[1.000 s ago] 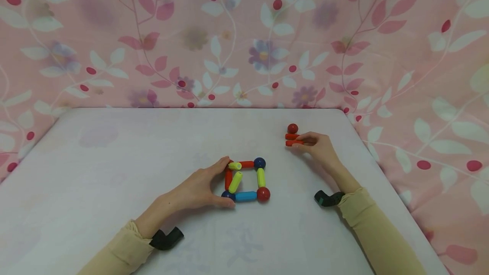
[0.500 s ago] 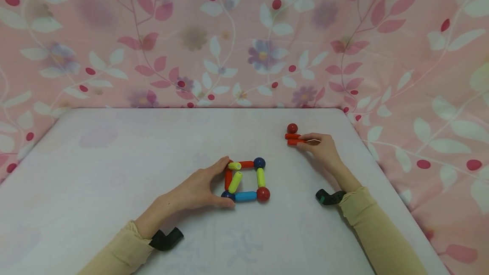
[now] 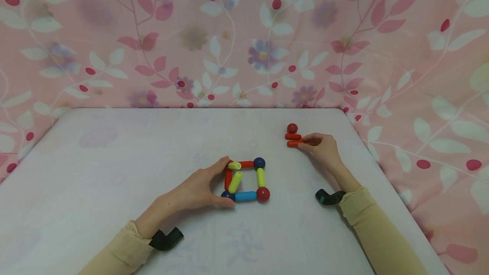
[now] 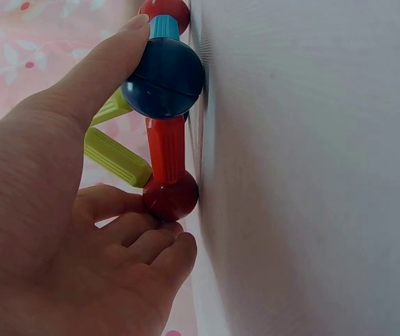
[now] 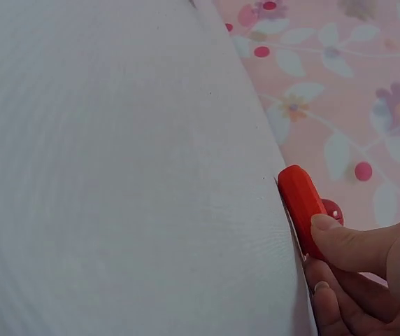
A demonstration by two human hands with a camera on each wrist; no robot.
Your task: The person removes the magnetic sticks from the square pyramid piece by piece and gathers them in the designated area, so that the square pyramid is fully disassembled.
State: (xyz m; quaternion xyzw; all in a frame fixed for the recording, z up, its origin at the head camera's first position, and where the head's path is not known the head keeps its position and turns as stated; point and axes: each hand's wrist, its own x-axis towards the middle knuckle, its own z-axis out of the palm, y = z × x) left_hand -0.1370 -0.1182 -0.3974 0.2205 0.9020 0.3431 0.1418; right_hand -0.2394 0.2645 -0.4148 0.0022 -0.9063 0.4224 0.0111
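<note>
A square of magnetic rods and balls (image 3: 246, 196) lies on the table. Two yellow-green rods (image 3: 235, 182) rise at a slant from its left corners. My left hand (image 3: 196, 188) holds the square's left side. In the left wrist view the thumb is on a dark blue ball (image 4: 163, 78) and the fingers touch a red ball (image 4: 171, 196), with a red rod (image 4: 166, 149) between them. Farther right, my right hand (image 3: 322, 147) pinches the end of a red magnetic rod (image 5: 300, 203) between thumb and fingers. Another red rod (image 3: 293, 137) lies just beyond it.
A loose red ball (image 3: 292, 128) rests behind the red rods. The white table (image 3: 153, 139) ends at a pink floral cloth (image 3: 237, 33) at the back and right. A dark wrist camera (image 3: 167, 238) sticks out from each cuff.
My right hand has shifted slightly to the right, and more of the two red rods shows. The nearer rod has separated a little from the farther one. My left hand and the square stay put.
</note>
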